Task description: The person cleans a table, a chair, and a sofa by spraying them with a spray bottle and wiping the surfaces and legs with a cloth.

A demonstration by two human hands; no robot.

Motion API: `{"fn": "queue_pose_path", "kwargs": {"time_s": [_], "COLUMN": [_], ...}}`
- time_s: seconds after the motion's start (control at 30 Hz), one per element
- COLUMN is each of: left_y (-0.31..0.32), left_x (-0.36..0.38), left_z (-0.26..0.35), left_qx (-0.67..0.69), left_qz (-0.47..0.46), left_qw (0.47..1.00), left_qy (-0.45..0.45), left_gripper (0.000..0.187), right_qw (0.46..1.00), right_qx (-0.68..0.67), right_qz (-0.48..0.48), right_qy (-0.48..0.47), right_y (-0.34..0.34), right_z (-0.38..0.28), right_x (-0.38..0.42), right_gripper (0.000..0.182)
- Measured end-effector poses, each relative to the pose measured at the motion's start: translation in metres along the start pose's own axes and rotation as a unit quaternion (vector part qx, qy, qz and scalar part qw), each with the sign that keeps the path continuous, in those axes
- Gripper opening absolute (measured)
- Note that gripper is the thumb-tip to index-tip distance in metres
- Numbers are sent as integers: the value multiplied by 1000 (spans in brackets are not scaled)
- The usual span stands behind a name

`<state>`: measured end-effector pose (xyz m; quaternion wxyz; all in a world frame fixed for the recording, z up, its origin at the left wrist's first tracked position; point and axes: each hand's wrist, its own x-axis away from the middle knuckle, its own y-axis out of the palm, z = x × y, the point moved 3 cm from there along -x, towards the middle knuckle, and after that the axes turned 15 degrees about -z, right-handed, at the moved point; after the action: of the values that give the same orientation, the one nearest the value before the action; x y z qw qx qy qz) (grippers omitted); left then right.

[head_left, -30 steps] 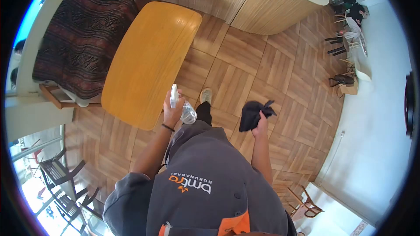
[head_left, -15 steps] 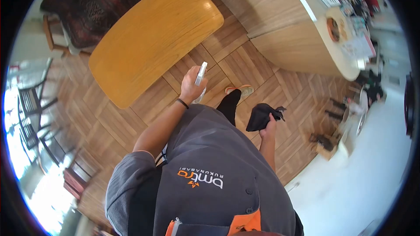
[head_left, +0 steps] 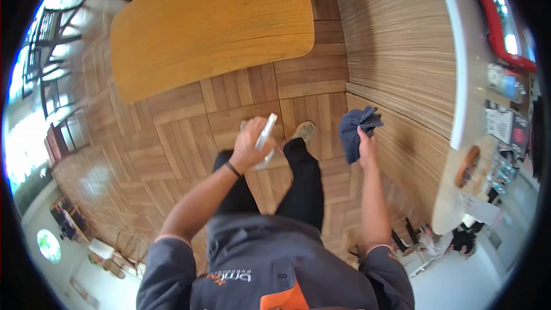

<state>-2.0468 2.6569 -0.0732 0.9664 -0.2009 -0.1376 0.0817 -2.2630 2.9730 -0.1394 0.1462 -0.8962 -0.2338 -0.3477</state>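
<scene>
My left hand [head_left: 252, 144] is closed around a spray bottle [head_left: 265, 132] with a white head and a pale, clear-looking body, partly hidden by the fingers. It is held out in front of my legs, above the wood floor. On the other side, my right hand [head_left: 367, 148] grips a bunched dark grey-blue cloth [head_left: 353, 132], which droops over the fingers. The cloth is close to the wood-panelled counter front [head_left: 396, 51]. Beyond both hands lies a yellow-brown wooden table [head_left: 212, 23] with rounded corners; neither hand touches it.
The counter top [head_left: 450, 206] at the right carries a brown oval object [head_left: 468, 166], papers and small packs. Dark chairs [head_left: 49, 51] stand at the far left. Parquet floor [head_left: 178, 138] runs between the table and my feet.
My view has turned toward the counter, and the table now sits higher in view. One foot has stepped forward near the counter. Both hands still hold the bottle and the cloth.
</scene>
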Motion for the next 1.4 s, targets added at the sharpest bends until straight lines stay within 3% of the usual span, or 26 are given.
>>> {"fn": "queue_pose_path", "kwargs": {"time_s": [0.07, 0.13, 0.27, 0.3, 0.37, 0.47, 0.53, 0.63, 0.73, 0.87, 0.97, 1.13, 1.23, 1.4], "left_y": [36, 72, 140, 159, 193, 221, 231, 233, 228, 236, 252, 270, 278, 282], "left_x": [-27, -56, -119, -133, -173, -209, -220, -221, -206, -196, -201, -200, -195, -196], "left_z": [-42, -97, -225, -254, -301, -348, -359, -352, -340, -337, -369, -411, -425, -436], "left_qx": [67, 108, 62, 44, 4, -34, -22, -32, -88, -93, -15, -68, -71, -143], "left_qz": [-17, -12, 34, 70, 151, 232, 282, 310, 314, 345, 313, 280, 198, 201], "left_qw": [998, 994, 997, 997, 988, 970, 955, 946, 939, 929, 949, 957, 968, 967], "left_qy": [-2, -19, 15, 6, 1, 62, 94, 92, 107, 96, 32, -20, -136, -62], "left_gripper": [33, 30, 26, 26, 24, 22, 18, 16, 15, 16, 16, 16, 18, 20], "right_qw": [991, 986, 991, 991, 972, 950, 955, 945, 950, 967, 966, 968, 969, 972], "right_qx": [109, 164, 81, 70, 199, 270, 216, 197, 173, 107, 87, 93, 35, 23], "right_qz": [-23, -17, -79, -93, -93, -115, -141, -235, -204, -187, -206, -170, -192, -191], "right_qy": [-70, -38, -72, -66, -87, -111, -146, -113, -163, -132, -126, -158, -150, -132], "right_y": [-20, -12, 33, 40, 49, 56, 63, 51, 47, 49, 46, 46, 52, 55], "right_z": [43, 72, 137, 162, 193, 244, 275, 315, 336, 356, 355, 343, 339, 337], "right_x": [-89, -160, -298, -323, -371, -420, -420, -414, -401, -392, -396, -411, -408, -420], "right_gripper": [42, 40, 43, 44, 46, 48, 48, 48, 46, 42, 41, 41, 41, 42]}}
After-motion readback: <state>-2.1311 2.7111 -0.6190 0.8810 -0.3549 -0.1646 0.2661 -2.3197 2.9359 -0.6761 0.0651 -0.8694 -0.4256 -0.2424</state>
